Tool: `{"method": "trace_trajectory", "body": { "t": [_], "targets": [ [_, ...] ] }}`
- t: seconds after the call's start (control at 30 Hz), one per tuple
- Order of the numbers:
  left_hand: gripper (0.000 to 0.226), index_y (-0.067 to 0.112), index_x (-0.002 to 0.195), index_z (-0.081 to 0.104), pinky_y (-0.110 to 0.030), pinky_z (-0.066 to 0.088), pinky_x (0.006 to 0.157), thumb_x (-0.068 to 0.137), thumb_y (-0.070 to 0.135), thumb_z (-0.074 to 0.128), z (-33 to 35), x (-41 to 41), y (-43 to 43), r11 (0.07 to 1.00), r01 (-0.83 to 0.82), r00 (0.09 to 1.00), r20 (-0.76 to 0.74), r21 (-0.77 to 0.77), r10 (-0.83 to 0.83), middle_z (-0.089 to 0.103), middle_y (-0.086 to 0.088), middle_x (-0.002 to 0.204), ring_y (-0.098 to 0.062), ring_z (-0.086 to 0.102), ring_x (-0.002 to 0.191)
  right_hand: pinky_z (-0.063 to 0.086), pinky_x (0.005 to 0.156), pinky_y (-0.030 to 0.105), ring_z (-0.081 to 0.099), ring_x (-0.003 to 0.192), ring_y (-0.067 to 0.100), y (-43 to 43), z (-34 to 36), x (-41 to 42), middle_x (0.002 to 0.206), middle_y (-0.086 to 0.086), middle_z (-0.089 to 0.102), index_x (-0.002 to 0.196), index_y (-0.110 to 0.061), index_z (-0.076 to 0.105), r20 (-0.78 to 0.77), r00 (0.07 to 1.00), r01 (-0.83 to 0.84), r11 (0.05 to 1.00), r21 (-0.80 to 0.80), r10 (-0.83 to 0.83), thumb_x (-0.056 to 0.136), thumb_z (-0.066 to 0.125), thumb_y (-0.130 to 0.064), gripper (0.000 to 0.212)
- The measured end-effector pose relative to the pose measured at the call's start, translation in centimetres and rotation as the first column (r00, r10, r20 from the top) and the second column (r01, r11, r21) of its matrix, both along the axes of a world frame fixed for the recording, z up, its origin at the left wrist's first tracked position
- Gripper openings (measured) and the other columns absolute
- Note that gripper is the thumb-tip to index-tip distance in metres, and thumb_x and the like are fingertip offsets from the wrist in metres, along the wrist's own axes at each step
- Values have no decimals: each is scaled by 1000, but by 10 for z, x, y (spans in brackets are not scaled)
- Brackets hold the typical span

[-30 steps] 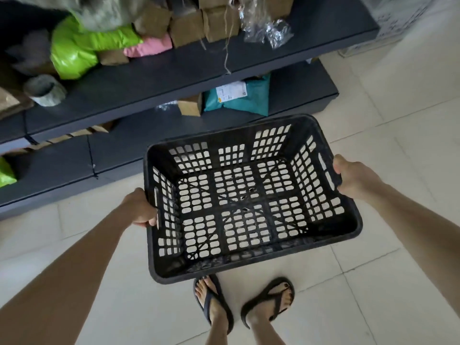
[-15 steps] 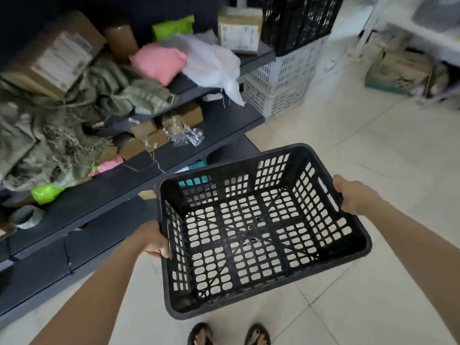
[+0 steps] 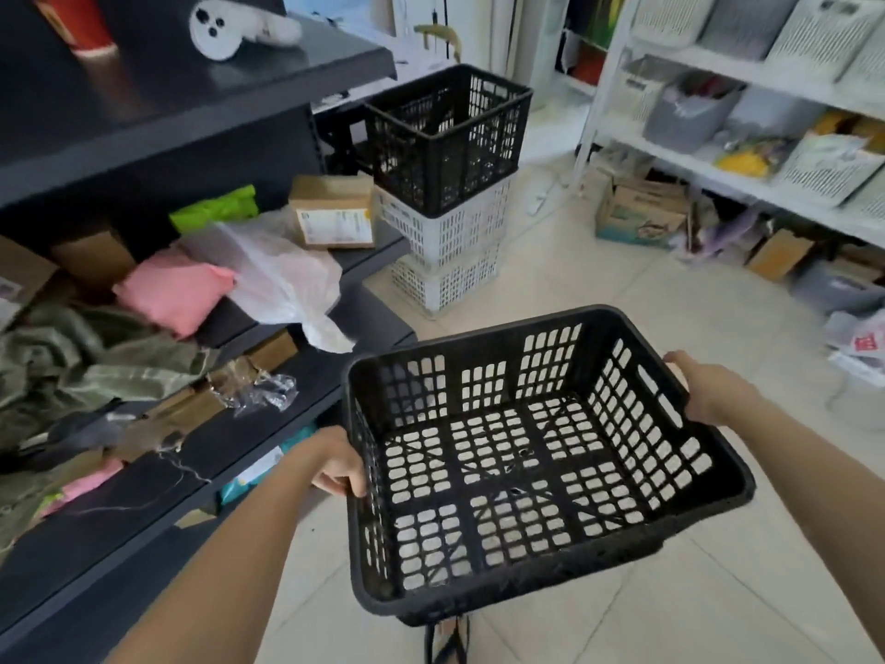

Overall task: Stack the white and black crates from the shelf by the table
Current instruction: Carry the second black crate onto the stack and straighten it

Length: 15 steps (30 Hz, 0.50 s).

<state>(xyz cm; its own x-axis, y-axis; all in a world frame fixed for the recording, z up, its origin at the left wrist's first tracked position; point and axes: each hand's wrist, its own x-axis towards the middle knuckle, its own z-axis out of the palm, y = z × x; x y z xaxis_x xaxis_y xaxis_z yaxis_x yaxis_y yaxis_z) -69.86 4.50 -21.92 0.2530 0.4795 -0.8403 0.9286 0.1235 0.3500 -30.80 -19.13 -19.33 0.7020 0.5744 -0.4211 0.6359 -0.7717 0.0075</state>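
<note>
Currently the black crate (image 3: 527, 452) hangs level above the floor, with left hand (image 3: 337, 464) and right hand (image 3: 709, 390) gripping opposite rims, fingers (image 3: 352, 486) curled, to balance it. Its mouth faces up, presumably to nest onto the stack (image 3: 450, 208) ahead beside the shelf (image 3: 191, 112).

This is a storeroom for parcels and stock. Dark metal shelving (image 3: 201, 117) on the left carries a labelled cardboard box (image 3: 333, 218), a pink mailer bag (image 3: 175, 292), a green one (image 3: 215, 208) and a white plastic bag (image 3: 282, 275). White racking (image 3: 718, 74) on the right holds perforated bins (image 3: 823, 28) and a grey tub (image 3: 685, 115). Cartons (image 3: 639, 210) sit on the pale tiled floor (image 3: 598, 289). At the shelf end, 1 black crate (image 3: 448, 136) tops 2 white crates (image 3: 445, 251).
</note>
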Motion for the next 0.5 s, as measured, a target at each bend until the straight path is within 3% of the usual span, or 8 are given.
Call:
{"method": "trace_trajectory", "body": {
  "t": [0.13,0.2,0.3,0.5],
  "targets": [
    [34,-4,107,62,-33,60,83,74,-7,73,17,70,22,997,35,999,-36,65,-33,69,-15,95,-24,70,83,49,92,37,58,113,36,9,9,60,122,21,61,145,-23,31,4,1000,14,999,47,-14,81,56,-10,70],
    [23,0,95,62,-28,61,66,76,2,75,28,105,31,984,60,997,-61,169,-50,61,-8,79,-18,63,66,49,93,37,58,113,35,17,13,91,124,19,62,145,-24,32,6,1000,19,998,65,-19,82,54,-9,69],
    [15,7,81,58,-20,48,39,77,7,73,44,159,44,948,97,994,-82,302,-75,53,-4,73,-15,56,56,47,92,33,58,115,34,33,20,142,126,18,62,145,-24,32,-6,1000,28,999,44,-28,83,54,-8,68],
    [26,11,68,46,-20,44,40,82,5,67,66,263,66,939,29,998,-69,344,-6,49,-6,70,-15,51,53,43,95,30,53,122,33,83,45,257,134,17,56,146,-19,32,17,997,-80,996,24,80,88,48,-6,61]
  ]
}}
